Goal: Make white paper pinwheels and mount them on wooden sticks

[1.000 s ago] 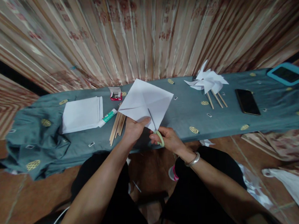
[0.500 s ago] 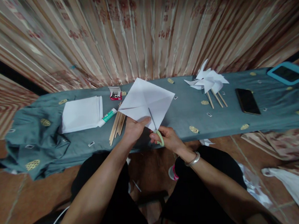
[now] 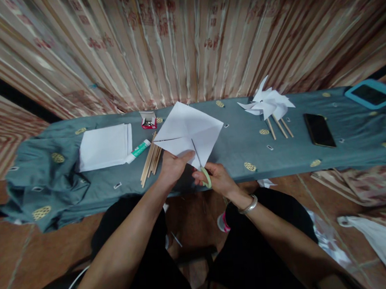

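Head view, left hand (image 3: pixel 174 164) pinching paper (image 3: pixel 188 130), right hand (image 3: pixel 217 178) gripping scissors (image 3: pixel 204 172)

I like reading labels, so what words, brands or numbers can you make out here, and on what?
None can be read.
Glue tube: print too blurred.
Small red box: any label too small.
Curtain: reddish motifs, not legible as text.
Phone and tablet: screens dark.

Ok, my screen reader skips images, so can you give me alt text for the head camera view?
A seated person's left hand holds a creased white paper square while the right hand cuts into it with green-handled scissors. Behind, a teal-clothed table carries a paper stack, wooden sticks, finished pinwheels and a phone.
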Action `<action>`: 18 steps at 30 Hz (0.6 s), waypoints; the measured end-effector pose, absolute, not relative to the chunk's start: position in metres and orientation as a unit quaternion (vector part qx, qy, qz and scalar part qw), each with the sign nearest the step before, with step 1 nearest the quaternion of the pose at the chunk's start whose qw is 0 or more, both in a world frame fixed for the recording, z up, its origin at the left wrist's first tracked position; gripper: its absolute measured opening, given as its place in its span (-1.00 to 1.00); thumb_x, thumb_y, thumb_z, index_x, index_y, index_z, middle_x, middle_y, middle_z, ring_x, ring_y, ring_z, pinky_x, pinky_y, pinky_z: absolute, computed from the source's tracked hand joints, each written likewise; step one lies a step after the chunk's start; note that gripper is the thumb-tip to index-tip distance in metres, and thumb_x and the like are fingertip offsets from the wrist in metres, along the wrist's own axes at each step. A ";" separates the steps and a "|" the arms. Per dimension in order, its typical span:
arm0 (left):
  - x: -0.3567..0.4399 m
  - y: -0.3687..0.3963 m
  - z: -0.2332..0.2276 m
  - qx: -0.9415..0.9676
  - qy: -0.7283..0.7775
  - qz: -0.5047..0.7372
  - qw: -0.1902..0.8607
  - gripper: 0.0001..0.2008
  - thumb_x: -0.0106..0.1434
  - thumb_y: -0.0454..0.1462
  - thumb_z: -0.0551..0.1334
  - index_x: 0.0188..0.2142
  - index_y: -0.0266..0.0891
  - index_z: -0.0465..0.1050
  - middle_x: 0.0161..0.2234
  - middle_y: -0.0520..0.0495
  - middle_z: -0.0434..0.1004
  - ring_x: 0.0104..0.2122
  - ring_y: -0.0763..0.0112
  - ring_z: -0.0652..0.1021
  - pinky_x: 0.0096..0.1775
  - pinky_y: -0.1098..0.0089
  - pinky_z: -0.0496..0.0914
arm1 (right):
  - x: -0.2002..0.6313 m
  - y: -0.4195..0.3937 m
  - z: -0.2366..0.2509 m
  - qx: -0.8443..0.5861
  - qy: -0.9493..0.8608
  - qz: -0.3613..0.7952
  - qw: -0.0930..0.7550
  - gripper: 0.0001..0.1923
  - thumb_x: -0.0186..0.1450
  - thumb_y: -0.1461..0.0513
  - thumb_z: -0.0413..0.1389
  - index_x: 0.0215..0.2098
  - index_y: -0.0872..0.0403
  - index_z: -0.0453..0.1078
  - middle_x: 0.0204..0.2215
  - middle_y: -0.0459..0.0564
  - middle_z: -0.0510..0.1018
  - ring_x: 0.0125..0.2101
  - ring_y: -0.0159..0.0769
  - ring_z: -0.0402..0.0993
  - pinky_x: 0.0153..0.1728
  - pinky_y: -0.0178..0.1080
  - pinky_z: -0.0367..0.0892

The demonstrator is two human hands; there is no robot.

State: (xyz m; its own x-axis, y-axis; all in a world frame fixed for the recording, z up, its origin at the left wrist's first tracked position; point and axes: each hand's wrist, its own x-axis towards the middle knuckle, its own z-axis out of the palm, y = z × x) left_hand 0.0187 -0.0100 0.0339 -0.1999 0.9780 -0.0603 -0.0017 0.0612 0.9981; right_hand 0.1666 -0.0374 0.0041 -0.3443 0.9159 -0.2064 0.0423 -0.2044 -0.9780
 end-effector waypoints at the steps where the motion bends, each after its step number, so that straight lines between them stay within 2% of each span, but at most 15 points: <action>1: 0.019 -0.010 0.034 0.430 0.564 0.533 0.462 -0.76 -0.15 -0.19 0.39 -0.46 -0.23 0.47 -0.44 -0.05 0.57 -0.41 0.27 0.53 -0.30 0.29 0.42 | 0.167 -0.038 0.004 -0.453 -0.525 0.632 0.346 -0.56 0.03 -0.11 0.31 -0.51 0.09 0.44 -0.61 -0.09 0.54 -0.61 -0.45 0.37 -0.53 -0.37 0.28; 8: 0.010 0.000 0.036 0.415 0.553 0.574 0.438 -0.68 -0.16 -0.22 0.41 -0.36 -0.25 0.50 -0.35 -0.09 0.59 -0.31 0.20 0.57 -0.16 0.24 0.43 | 0.169 -0.041 0.008 -0.426 -0.532 0.667 0.303 -0.52 0.05 -0.10 0.31 -0.29 0.09 0.47 -0.57 -0.10 0.56 -0.54 -0.42 0.41 -0.48 -0.35 0.30; 16: -0.015 0.009 0.032 0.395 0.544 0.600 0.435 -0.71 -0.17 -0.23 0.42 -0.38 -0.23 0.54 -0.33 -0.11 0.61 -0.29 0.18 0.57 -0.19 0.25 0.46 | 0.206 -0.031 0.016 -0.416 -0.546 0.688 0.237 -0.55 0.07 -0.06 0.33 -0.28 0.09 0.46 -0.49 -0.10 0.57 -0.49 -0.44 0.43 -0.44 -0.36 0.30; 18: -0.018 0.007 0.034 0.403 0.548 0.595 0.427 -0.69 -0.19 -0.25 0.42 -0.37 -0.24 0.53 -0.34 -0.10 0.62 -0.28 0.17 0.56 -0.17 0.25 0.46 | 0.220 -0.022 0.020 -0.429 -0.537 0.682 0.251 -0.53 0.07 -0.07 0.33 -0.26 0.10 0.48 -0.48 -0.09 0.58 -0.50 -0.45 0.42 -0.46 -0.37 0.30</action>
